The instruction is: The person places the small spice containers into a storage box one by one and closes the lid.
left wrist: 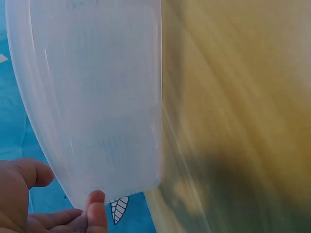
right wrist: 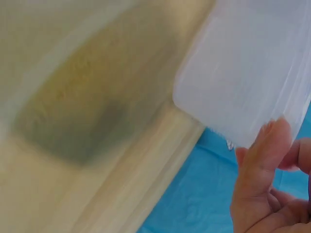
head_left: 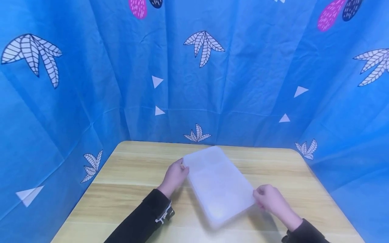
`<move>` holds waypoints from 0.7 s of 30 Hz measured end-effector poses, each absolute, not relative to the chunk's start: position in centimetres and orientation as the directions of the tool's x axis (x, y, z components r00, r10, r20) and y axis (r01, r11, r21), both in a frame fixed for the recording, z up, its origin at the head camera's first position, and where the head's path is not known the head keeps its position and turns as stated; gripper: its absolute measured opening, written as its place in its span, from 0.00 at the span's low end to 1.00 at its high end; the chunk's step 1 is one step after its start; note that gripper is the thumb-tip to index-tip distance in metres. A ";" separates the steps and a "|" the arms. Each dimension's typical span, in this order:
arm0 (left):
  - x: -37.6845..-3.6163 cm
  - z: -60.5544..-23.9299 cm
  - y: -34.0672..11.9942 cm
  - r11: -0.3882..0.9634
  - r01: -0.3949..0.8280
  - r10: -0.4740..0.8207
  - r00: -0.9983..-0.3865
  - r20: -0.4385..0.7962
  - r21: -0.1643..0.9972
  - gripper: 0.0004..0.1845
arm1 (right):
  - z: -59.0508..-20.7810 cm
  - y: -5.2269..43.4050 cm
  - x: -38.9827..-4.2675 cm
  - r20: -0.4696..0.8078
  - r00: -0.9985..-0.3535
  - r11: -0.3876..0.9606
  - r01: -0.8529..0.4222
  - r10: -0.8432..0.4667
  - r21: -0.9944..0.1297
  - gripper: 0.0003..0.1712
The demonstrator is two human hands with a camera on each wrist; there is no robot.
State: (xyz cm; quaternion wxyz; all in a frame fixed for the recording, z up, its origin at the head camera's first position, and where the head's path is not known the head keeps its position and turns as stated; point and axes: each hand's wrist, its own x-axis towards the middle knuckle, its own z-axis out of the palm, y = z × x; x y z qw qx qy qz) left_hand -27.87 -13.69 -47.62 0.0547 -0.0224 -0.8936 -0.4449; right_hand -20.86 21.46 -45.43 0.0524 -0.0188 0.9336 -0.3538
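Observation:
A translucent white plastic box (head_left: 217,184) with rounded corners is held at an angle over the wooden table, its shadow falling beneath. My left hand (head_left: 174,176) pinches its far left corner. In the left wrist view, the thumb and fingers of that hand (left wrist: 73,211) meet at the end of the box (left wrist: 102,97). At the near right corner, my right hand (head_left: 271,199) grips the edge between thumb and curled fingers. The right wrist view shows that hand (right wrist: 267,184) on the box's end (right wrist: 238,73). Whether anything is inside cannot be made out.
The light wooden table (head_left: 127,189) has rounded far corners. A blue curtain (head_left: 252,67) with white leaf and triangle prints hangs close behind the table and along both sides. Dark sleeves (head_left: 143,217) cover my forearms.

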 end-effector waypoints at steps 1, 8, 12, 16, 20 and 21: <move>-28.1 -47.5 -13.6 0.596 0.085 -0.007 -0.994 0.111 0.798 0.31 | -45.5 21.4 -20.7 -0.081 -0.994 0.738 0.004 -0.069 -0.675 0.13; -30.2 -47.4 -12.8 0.589 0.055 0.004 -0.998 0.066 0.806 0.28 | -46.1 20.5 -19.4 -0.065 -0.997 0.697 0.023 -0.034 -0.717 0.11; -31.2 -47.6 -12.4 0.592 0.064 0.013 -0.997 0.070 0.804 0.27 | -46.6 19.9 -18.8 -0.061 -0.998 0.682 0.032 -0.019 -0.731 0.11; -31.9 -47.8 -12.0 0.586 0.075 0.023 -0.997 0.076 0.807 0.26 | -47.0 19.6 -18.2 -0.047 -0.999 0.662 0.020 -0.023 -0.749 0.10; -32.5 -47.8 -11.7 0.569 0.073 0.041 -0.997 0.061 0.819 0.25 | -47.3 19.2 -17.7 -0.026 -1.000 0.636 0.010 -0.016 -0.772 0.10; -32.6 -47.8 -11.6 0.564 0.073 0.047 -0.997 0.056 0.823 0.25 | -47.3 19.0 -17.6 -0.027 -1.000 0.630 0.014 -0.011 -0.776 0.10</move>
